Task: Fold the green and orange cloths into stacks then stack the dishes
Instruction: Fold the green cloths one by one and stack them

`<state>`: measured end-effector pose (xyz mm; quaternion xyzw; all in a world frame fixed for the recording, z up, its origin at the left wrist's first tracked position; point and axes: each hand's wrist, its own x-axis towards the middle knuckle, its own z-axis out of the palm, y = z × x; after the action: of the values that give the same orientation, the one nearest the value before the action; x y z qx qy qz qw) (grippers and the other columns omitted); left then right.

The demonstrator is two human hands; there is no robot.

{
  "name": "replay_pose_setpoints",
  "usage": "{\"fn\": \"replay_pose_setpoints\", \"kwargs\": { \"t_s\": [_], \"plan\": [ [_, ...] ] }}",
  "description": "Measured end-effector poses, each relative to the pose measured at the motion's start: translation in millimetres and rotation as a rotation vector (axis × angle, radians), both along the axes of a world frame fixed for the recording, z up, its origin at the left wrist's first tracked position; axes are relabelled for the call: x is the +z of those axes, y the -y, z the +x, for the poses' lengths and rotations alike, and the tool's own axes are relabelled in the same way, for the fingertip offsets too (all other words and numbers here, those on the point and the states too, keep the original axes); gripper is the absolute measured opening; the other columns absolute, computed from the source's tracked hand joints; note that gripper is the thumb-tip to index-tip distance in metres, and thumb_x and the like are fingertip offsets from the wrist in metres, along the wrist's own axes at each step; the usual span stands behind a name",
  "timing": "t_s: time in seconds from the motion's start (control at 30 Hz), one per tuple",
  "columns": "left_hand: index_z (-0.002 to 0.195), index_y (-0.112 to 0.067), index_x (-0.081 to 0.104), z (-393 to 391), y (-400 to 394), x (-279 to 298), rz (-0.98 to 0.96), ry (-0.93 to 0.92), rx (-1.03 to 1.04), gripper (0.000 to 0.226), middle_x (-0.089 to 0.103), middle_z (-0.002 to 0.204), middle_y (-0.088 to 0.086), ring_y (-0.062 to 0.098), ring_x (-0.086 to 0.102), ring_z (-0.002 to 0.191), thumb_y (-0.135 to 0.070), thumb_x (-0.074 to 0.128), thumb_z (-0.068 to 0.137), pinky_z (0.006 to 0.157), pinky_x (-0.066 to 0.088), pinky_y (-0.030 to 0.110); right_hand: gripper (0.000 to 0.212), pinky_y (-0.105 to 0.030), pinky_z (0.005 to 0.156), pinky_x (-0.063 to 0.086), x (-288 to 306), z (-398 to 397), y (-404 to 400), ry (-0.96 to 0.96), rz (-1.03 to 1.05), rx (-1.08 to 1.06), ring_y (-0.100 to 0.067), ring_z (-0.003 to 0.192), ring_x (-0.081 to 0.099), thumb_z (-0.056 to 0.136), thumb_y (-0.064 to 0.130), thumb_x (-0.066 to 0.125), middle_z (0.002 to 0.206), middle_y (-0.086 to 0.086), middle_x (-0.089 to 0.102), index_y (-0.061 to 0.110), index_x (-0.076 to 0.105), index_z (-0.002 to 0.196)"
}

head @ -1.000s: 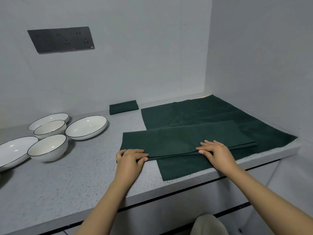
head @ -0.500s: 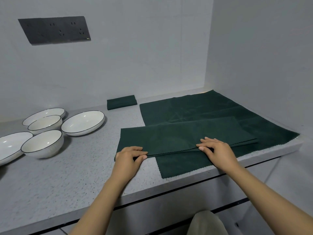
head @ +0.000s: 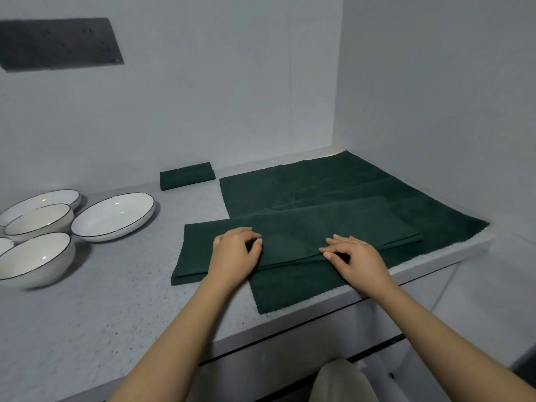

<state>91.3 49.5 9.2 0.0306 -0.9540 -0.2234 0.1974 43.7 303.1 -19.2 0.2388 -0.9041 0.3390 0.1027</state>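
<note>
A dark green cloth [head: 313,227], folded into a long strip, lies across the front of a second green cloth [head: 333,181] spread flat on the grey counter [head: 116,291]. My left hand [head: 235,253] sits on the strip left of its middle, fingers curled and pinching the fabric. My right hand [head: 355,258] pinches the strip's near edge at its middle. A small folded green cloth [head: 187,175] lies by the back wall. On the left stand white dishes: a shallow plate [head: 113,216], two bowls [head: 37,221] [head: 32,258] and another plate [head: 43,197] behind them. No orange cloth is in view.
The counter's front edge [head: 290,323] runs just below the flat cloth's near corner. A side wall [head: 435,97] closes off the right. A dark socket panel [head: 58,43] hangs on the back wall. A third plate's rim [head: 4,245] shows at the far left.
My left hand has moved right from the strip's left corner toward its middle. My right hand has stayed on the near edge. The view has shifted slightly.
</note>
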Motion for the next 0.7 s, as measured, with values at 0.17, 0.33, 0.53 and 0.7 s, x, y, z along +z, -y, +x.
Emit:
{"fn": "replay_pose_setpoints", "kwargs": {
  "t_s": [0.17,0.33,0.53,0.7],
  "plan": [
    [0.135,-0.023,0.053,-39.9,-21.1,1.5,-0.046,0.136,-0.068,0.039,0.038,0.15,0.002,0.015,0.031,0.14,-0.033,0.044,0.098,0.116,0.02,0.038,0.019,-0.019,0.109,0.023,-0.1,-0.7,-2.3,0.001,0.001,0.0,-0.01,0.126,0.049,0.089,0.026,0.063,0.125,0.002,0.063,0.025,0.072,0.106],
    [0.147,-0.02,0.033,-56.7,-36.5,-2.6,-0.103,0.252,-0.086,0.05,0.018,0.158,0.004,0.017,0.011,0.147,-0.036,0.037,0.1,0.119,0.006,0.039,0.019,-0.02,0.11,0.024,-1.9,0.5,-3.1,-0.017,-0.001,-0.003,-0.008,0.126,0.049,0.089,0.029,0.063,0.125,0.002,0.063,0.028,0.072,0.106],
    [0.152,-0.019,0.015,-77.0,-50.5,-3.5,-0.152,0.331,-0.099,0.058,0.007,0.16,0.003,0.017,0.002,0.148,-0.043,0.029,0.101,0.12,-0.002,0.042,0.018,-0.029,0.113,0.027,-4.5,-0.6,-3.3,-0.03,-0.012,-0.029,-0.007,0.126,0.048,0.089,0.029,0.063,0.124,0.005,0.063,0.029,0.072,0.105],
    [0.153,-0.025,0.003,-81.0,-54.1,-14.7,-0.3,0.43,-0.066,0.063,-0.003,0.161,0.0,0.016,-0.006,0.147,-0.054,0.015,0.098,0.119,-0.006,0.043,0.018,-0.028,0.114,0.026,-5.4,-1.9,-2.0,-0.036,-0.02,-0.034,-0.006,0.127,0.047,0.089,0.028,0.063,0.124,0.006,0.063,0.028,0.072,0.105]
  ]
}}
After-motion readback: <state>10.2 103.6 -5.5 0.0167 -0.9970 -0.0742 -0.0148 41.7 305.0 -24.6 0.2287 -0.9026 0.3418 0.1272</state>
